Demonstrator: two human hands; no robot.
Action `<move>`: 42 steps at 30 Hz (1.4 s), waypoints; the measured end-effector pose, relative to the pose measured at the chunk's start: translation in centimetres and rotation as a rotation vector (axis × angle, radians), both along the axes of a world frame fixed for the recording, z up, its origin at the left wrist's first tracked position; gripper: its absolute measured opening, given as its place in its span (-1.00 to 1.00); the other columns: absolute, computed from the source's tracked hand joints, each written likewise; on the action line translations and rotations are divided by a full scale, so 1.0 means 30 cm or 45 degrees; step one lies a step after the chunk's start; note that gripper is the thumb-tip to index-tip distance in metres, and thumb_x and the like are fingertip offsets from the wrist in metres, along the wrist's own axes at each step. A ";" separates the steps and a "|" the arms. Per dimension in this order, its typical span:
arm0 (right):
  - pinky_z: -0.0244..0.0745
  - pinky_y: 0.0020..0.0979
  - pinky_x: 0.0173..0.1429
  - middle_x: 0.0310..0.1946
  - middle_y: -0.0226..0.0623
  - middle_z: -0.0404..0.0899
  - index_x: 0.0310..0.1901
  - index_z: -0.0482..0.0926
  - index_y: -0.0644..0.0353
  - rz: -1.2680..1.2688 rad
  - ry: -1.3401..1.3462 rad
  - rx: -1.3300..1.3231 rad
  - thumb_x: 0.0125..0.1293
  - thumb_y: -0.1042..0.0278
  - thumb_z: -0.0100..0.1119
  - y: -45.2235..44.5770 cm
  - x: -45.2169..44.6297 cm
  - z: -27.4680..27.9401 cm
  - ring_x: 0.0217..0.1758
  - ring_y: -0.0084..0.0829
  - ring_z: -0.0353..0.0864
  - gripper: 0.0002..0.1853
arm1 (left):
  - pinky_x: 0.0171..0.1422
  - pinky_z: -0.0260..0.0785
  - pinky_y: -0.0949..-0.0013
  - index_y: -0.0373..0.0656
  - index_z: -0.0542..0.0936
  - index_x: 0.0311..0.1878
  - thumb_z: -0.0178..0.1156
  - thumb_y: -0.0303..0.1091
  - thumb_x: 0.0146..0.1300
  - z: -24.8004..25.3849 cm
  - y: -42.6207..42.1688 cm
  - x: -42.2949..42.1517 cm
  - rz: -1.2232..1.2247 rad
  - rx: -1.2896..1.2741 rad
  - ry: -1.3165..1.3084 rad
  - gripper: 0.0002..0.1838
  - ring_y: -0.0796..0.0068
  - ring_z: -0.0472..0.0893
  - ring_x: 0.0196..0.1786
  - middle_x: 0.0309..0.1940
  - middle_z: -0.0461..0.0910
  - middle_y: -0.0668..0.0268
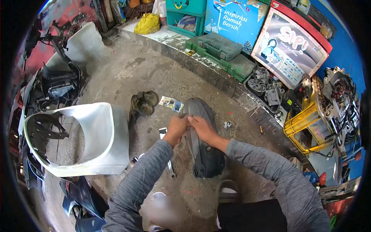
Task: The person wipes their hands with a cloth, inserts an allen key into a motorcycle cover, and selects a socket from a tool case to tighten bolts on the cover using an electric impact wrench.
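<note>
Near your hands [186, 125], you have a matt, dark plastic-looking scooter cover [205, 154], a shiny metal wrench [170, 168], and a smooth, silvery body panel [101, 135] with a soft sheen, all on rough, stained concrete-like floor [119, 73], while your sleeves [141, 174] are heathered cloth.

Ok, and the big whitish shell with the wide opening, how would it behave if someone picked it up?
The whitish shell would probably stay stiff, since it holds its curved form around the opening. It looks light for its size, being mostly thin wall around a hollow. Its smooth-looking outer face might be a little slippery.
</note>
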State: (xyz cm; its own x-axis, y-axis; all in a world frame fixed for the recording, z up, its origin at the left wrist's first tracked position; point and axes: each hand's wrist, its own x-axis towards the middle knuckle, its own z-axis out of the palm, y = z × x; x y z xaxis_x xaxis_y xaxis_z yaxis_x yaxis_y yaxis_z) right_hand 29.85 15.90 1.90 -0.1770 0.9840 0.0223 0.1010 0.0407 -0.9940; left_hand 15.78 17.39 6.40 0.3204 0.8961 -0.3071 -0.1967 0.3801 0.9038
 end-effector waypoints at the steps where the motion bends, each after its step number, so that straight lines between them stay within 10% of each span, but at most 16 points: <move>1: 0.41 -0.27 0.06 -0.17 -0.06 0.61 -0.04 0.54 0.33 0.001 -0.070 0.018 0.50 -0.05 -0.12 0.003 0.028 0.018 -0.04 -0.30 0.58 -0.50 | -0.15 0.50 0.37 -0.35 0.49 0.12 0.05 -0.31 0.38 0.015 0.005 0.013 -0.045 0.021 0.019 -0.64 0.37 0.65 -0.17 -0.11 0.62 0.14; 6: 0.41 -0.26 0.05 -0.14 -0.01 0.61 -0.06 0.56 0.35 -0.043 -0.264 0.022 0.45 -0.06 -0.03 0.070 0.157 0.140 -0.03 -0.20 0.59 -0.49 | 0.11 0.48 0.29 -0.27 0.42 0.26 -0.03 -0.21 0.47 0.035 0.087 0.124 -0.188 0.047 0.114 -0.58 0.37 0.60 0.06 0.09 0.55 0.20; 19: 0.53 -0.23 -0.10 -0.29 -0.03 0.69 -0.13 0.66 0.34 -0.671 -0.538 0.134 0.29 0.08 0.20 0.094 0.875 0.423 -0.20 -0.16 0.70 -0.59 | 0.00 0.50 0.33 -0.29 0.45 0.22 0.00 -0.20 0.47 0.210 0.276 0.929 -0.503 0.269 0.089 -0.59 0.39 0.63 -0.05 0.00 0.59 0.18; 23: 0.49 -0.36 -0.07 -0.26 -0.15 0.71 -0.10 0.65 0.36 -0.805 -0.492 0.088 0.28 0.14 0.21 0.084 1.054 0.456 -0.19 -0.42 0.66 -0.61 | -0.12 0.46 0.43 -0.32 0.46 0.20 0.08 -0.18 0.42 0.234 0.336 1.120 -0.653 0.478 0.128 -0.56 0.44 0.64 -0.12 -0.14 0.64 0.23; 27: 0.52 -0.20 -0.04 -0.30 -0.01 0.69 -0.19 0.71 0.24 -0.944 -0.693 0.186 0.22 0.10 0.22 0.163 1.237 0.450 -0.20 -0.07 0.69 -0.65 | -0.11 0.48 0.38 -0.35 0.54 0.08 0.17 -0.26 0.32 0.232 0.384 1.243 -0.624 0.776 0.283 -0.62 0.39 0.67 -0.16 -0.19 0.67 0.17; 33: 0.49 -0.09 0.07 -0.16 -0.03 0.68 -0.14 0.71 0.20 -1.048 -0.931 0.058 0.22 0.18 0.16 0.330 1.489 0.465 -0.03 0.03 0.63 -0.69 | 0.24 0.31 0.07 -0.29 0.60 -0.02 0.33 -0.35 0.06 0.305 0.461 1.349 -0.322 1.807 0.891 -0.61 0.05 0.57 0.05 -0.10 0.64 0.07; 42: 0.45 0.01 0.18 0.04 0.20 0.55 -0.05 0.62 0.36 -0.636 -1.289 -0.117 0.22 0.49 -0.03 0.560 1.655 0.312 0.15 0.12 0.53 -0.68 | 0.22 0.38 -0.05 -0.04 0.41 0.28 0.45 -0.25 -0.08 0.335 0.610 1.489 -0.831 2.047 1.642 -0.24 0.03 0.47 0.25 0.20 0.47 0.13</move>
